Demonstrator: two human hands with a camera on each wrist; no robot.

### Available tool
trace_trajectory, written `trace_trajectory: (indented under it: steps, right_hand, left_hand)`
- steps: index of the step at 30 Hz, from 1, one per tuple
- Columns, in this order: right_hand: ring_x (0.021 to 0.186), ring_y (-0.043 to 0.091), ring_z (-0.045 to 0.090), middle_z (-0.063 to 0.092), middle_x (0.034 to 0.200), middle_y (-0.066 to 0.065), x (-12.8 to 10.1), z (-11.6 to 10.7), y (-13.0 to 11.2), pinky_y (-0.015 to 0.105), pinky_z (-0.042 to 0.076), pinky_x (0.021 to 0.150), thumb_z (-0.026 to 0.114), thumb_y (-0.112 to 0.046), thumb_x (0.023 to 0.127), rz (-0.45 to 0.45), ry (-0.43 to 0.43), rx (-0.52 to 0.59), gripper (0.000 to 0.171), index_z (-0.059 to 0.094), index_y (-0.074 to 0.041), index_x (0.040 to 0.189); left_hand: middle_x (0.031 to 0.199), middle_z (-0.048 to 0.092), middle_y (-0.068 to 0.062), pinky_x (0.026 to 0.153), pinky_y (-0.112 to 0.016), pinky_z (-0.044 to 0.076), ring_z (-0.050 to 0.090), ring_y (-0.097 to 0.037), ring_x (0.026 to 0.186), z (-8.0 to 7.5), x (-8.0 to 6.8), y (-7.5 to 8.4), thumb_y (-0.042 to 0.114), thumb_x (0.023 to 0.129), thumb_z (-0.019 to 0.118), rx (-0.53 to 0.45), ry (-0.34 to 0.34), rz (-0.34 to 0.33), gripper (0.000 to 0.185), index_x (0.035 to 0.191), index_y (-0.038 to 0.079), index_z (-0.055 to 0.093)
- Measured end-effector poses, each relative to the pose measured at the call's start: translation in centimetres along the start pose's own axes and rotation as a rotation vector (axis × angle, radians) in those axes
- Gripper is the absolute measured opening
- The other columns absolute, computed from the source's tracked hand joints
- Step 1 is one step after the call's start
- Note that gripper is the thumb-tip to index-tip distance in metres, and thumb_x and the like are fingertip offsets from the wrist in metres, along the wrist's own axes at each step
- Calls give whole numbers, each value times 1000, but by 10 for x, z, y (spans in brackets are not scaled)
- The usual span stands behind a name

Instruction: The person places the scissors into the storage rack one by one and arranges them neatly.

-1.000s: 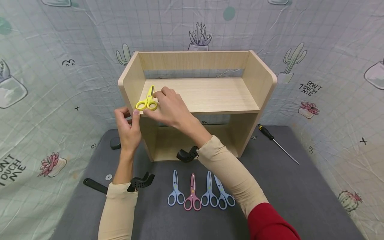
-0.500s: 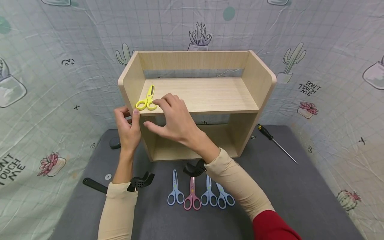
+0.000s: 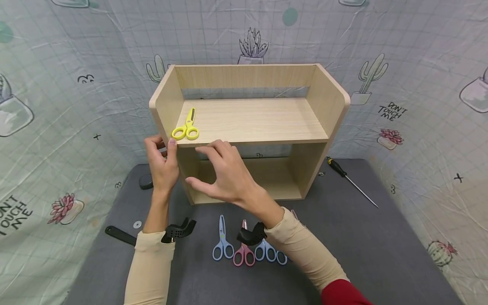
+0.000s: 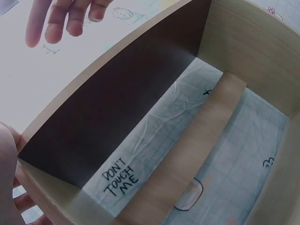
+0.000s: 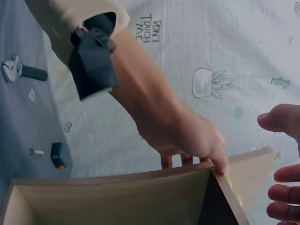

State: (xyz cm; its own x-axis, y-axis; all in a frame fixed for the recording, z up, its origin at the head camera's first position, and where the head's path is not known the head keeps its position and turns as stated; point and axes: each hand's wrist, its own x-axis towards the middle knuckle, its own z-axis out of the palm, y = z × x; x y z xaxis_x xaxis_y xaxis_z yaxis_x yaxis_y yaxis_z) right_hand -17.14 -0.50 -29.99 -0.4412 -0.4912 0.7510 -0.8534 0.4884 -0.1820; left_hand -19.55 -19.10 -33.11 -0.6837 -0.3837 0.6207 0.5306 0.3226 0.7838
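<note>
My left hand (image 3: 163, 165) grips the left side panel of a pale wooden shelf unit (image 3: 251, 123), thumb near the front edge of the upper board. In the right wrist view the left hand (image 5: 187, 136) has its fingers wrapped over that panel. Yellow scissors (image 3: 186, 127) lie on the upper board at its left end, blades toward the back. Before the lower compartment my right hand (image 3: 228, 173) hovers, thumb and fingers spread, holding nothing. Its fingers also appear at the top of the left wrist view.
Blue scissors (image 3: 222, 241) and pink scissors (image 3: 244, 254) lie in front of the unit, more blue ones partly under the right sleeve. A screwdriver (image 3: 348, 180) lies right of it. On the left are a wrench (image 5: 23, 70), a washer (image 3: 137, 224) and a bolt (image 5: 36, 152).
My right hand has left the yellow scissors and moved down and slightly right, its thumb and fingers spreading. The scissors stay on the upper board. The left hand keeps its place.
</note>
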Motion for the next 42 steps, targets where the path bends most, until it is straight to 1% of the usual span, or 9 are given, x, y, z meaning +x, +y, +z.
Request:
trace_trajectory:
  steps: [3, 9, 14, 19, 25, 29, 34, 39, 42]
  right_hand:
    - [98, 21, 56, 61, 109, 7, -9, 0, -2, 33, 43, 82, 80, -46, 78, 16, -7, 1, 61, 66, -5, 120]
    - [98, 20, 56, 61, 109, 6, -27, 3, -4, 33, 44, 85, 81, -47, 76, 28, -10, 8, 62, 65, -6, 121]
    - [101, 20, 56, 61, 112, 6, -46, 6, -5, 33, 45, 87, 81, -48, 75, 43, -43, 0, 66, 64, -6, 123]
    - [102, 20, 55, 59, 114, 7, -67, 10, -5, 33, 45, 88, 81, -48, 75, 72, -88, 3, 69, 62, -6, 126]
    - [104, 19, 55, 58, 117, 6, -92, 17, -6, 34, 47, 91, 80, -49, 76, 114, -146, 14, 71, 60, -6, 130]
    - [107, 18, 55, 58, 118, 4, -107, 24, -8, 35, 47, 94, 79, -50, 76, 144, -179, 14, 71, 60, -8, 130]
    - [108, 18, 55, 58, 118, 3, -125, 32, -7, 35, 46, 97, 79, -51, 76, 166, -205, -4, 72, 60, -9, 130]
    - [108, 19, 57, 59, 116, 3, -141, 42, -6, 35, 47, 98, 80, -51, 75, 168, -211, -12, 72, 61, -8, 128]
    - [108, 18, 57, 59, 116, 2, -151, 48, -6, 35, 47, 96, 79, -53, 75, 181, -235, -20, 70, 61, -9, 127]
  left_hand:
    - [115, 49, 1, 78, -23, 40, 48, -6, 98, 1, 0, 5, 12, 98, 52, -7, 5, -1, 22, 118, 2, 50]
    - [114, 49, 4, 79, -26, 40, 48, -4, 98, 0, 5, -15, 14, 98, 54, -1, 20, -2, 20, 116, 7, 50]
    - [115, 49, 2, 78, -24, 40, 48, -5, 98, 0, 7, -20, 17, 98, 56, 7, 17, 1, 24, 118, 6, 50]
    - [117, 49, 1, 80, -25, 40, 48, -6, 100, 0, 7, -19, 20, 98, 57, 10, 3, -1, 27, 119, 5, 50]
    - [116, 48, 8, 80, -28, 40, 48, -7, 99, 0, 7, -18, 21, 98, 57, -6, 3, -12, 22, 116, 11, 50]
    - [116, 48, 7, 80, -27, 39, 48, -8, 99, -1, 7, -18, 21, 98, 57, -2, 4, -16, 20, 115, 13, 49]
    - [118, 49, 3, 79, -27, 40, 48, -8, 98, -1, 6, -19, 21, 98, 57, -6, 7, -19, 19, 114, 15, 49]
    - [117, 48, 5, 78, -25, 40, 48, -8, 97, -1, 4, -18, 22, 98, 57, -9, 3, -18, 19, 113, 16, 49]
    - [116, 48, 6, 78, -26, 39, 48, -8, 97, -1, 3, -18, 23, 98, 57, -9, 1, -20, 19, 114, 16, 49]
